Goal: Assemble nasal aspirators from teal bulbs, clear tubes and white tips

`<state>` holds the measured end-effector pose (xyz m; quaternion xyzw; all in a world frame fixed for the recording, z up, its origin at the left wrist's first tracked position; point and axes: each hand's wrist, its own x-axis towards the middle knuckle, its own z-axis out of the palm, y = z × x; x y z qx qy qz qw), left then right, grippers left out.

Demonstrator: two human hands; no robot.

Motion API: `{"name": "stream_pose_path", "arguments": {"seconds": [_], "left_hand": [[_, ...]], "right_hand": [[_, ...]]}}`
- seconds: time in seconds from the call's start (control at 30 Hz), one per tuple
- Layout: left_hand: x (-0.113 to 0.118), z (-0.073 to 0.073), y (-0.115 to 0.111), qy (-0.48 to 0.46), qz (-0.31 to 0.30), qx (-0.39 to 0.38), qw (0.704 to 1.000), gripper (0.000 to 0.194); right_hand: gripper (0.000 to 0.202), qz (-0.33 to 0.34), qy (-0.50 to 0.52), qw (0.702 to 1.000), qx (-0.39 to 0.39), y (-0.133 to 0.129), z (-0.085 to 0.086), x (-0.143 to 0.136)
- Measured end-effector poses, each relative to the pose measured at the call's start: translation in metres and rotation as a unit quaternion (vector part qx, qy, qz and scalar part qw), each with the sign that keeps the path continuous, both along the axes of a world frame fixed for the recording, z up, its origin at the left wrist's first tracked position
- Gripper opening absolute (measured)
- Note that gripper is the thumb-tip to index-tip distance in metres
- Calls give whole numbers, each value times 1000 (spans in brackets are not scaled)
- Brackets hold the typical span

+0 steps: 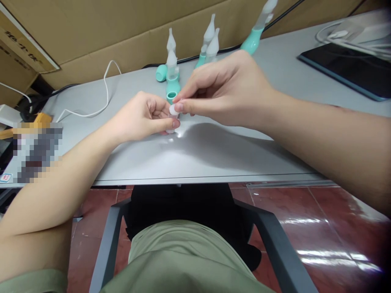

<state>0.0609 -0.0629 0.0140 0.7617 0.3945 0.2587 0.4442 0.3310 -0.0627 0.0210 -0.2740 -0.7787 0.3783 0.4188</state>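
Between the thumb and fingers of my left hand [142,116] is a small clear plastic tube [171,131], held upright just above the table. My right hand [229,87] pinches a small white piece [173,109] at the top of this tube; whether it is seated cannot be made out. Just behind my fingertips is an open teal bulb [171,96], mouth up. Beyond it stand nasal aspirators [172,63] with teal bulbs, clear bodies and white tips. Another teal bulb [161,73] lies on its side to their left.
More aspirators [213,47] stand behind my right hand, and one [255,38] leans farther right. A dark phone-like slab [345,67] lies on the grey table [146,162] at right. A white cable [105,91] curls at left. Cardboard [106,32] walls the back edge.
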Motion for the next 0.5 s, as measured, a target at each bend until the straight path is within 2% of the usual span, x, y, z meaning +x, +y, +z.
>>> {"name": "stream_pose_path", "arguments": {"seconds": [0.1,0.17,0.3,0.4,0.5], "left_hand": [[-6,1,3,-20,-8,-14,1000,27],[-9,4,4,-20,-16,-25,999,31],[-13,9,4,3,-15,-21,1000,44],[-16,8,6,6,-15,-14,1000,43],[-19,7,9,0,-17,-19,1000,41]], "right_hand": [[35,-5,39,999,-2,-5,5,1],[38,0,22,1000,-10,-4,7,4],[29,41,-49,996,-54,7,2,10],[25,85,-67,991,-80,13,-3,13],[21,133,-100,983,-73,16,-8,14]]}}
